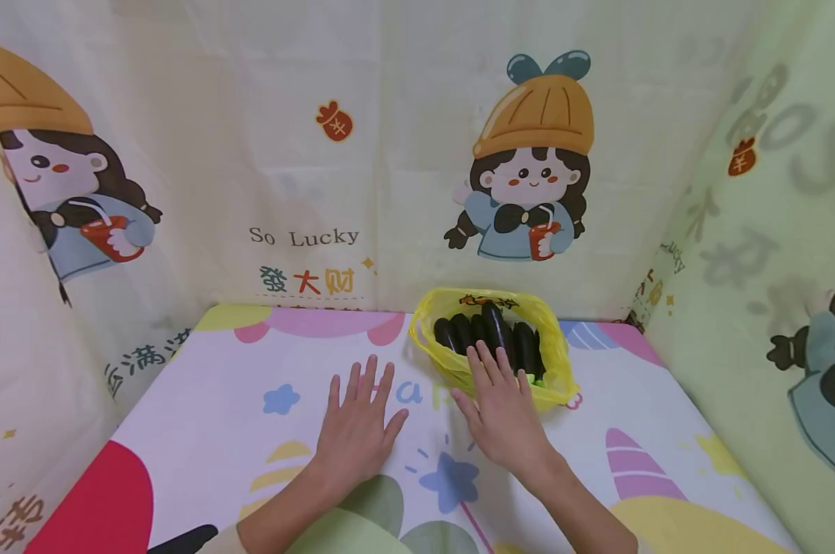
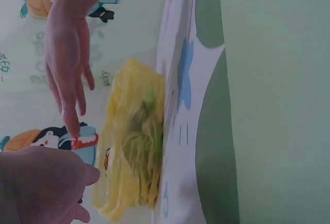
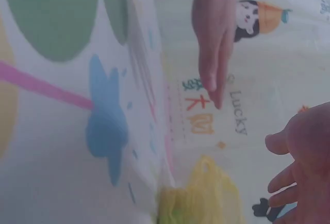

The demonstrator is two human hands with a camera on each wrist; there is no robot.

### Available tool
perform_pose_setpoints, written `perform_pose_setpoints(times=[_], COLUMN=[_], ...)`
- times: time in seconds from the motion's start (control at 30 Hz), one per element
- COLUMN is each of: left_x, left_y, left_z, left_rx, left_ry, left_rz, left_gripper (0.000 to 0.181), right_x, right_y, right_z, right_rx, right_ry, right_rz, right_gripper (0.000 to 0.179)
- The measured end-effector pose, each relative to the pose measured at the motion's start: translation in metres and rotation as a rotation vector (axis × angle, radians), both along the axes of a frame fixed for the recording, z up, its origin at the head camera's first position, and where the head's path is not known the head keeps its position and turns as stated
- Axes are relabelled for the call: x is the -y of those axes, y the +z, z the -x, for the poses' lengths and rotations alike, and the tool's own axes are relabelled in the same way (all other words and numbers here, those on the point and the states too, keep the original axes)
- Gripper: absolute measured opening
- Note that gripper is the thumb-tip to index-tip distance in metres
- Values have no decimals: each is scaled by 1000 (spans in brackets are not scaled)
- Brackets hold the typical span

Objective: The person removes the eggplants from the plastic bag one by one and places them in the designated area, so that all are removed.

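Note:
My left hand hovers over the table with its fingers straight and spread, holding nothing. To its right, my right hand is also stretched out above the table, palm down and holding nothing. In the head view its fingertips overlap the near side of a yellow plastic bag. Inside the bag lie several dark, glossy eggplants, with a bit of green at their near ends. Both wrist views show the hands raised above the tabletop, apart from the bag. The right wrist view catches only part of the bag.
A printed white tablecloth covers the table. Patterned cloth walls stand at the back and both sides, the back one close behind the bag. At the near left edge lies a black strip-like object, partly out of view.

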State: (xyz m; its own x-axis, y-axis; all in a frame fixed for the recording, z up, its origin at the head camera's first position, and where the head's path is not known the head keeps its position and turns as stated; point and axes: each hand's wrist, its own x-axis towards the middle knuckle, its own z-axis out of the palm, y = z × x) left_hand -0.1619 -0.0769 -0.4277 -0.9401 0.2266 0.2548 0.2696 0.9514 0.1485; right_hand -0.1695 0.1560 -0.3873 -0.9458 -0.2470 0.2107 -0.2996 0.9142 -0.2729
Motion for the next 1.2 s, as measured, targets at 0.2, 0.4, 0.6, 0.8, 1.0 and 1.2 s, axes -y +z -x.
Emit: perform_pose_setpoints(times=[0.2,0.4,0.6,0.8,1.0,1.2], left_x=[0,-1,-5,-8,-10,-13], left_y=[1,4,6,11,19,22], left_z=[10,18,25,31,39,47], left_rx=[34,48,13,2,15,4], left_ry=[3,20,15,13,28,26], left_rz=[-3,11,22,19,12,20], left_gripper=[71,70,67,63,64,66], right_x=[-18,-39,-58,-77,-93,-107], right_y=[7,12,15,15,17,17], right_z=[15,28,39,51,62,71], right_rx=[17,9,28,62,100,102], right_ry=[-11,-22,-39,-38,-19,-29], right_rz=[34,16,18,34,70,77], right_gripper=[74,70,60,49,46,45])
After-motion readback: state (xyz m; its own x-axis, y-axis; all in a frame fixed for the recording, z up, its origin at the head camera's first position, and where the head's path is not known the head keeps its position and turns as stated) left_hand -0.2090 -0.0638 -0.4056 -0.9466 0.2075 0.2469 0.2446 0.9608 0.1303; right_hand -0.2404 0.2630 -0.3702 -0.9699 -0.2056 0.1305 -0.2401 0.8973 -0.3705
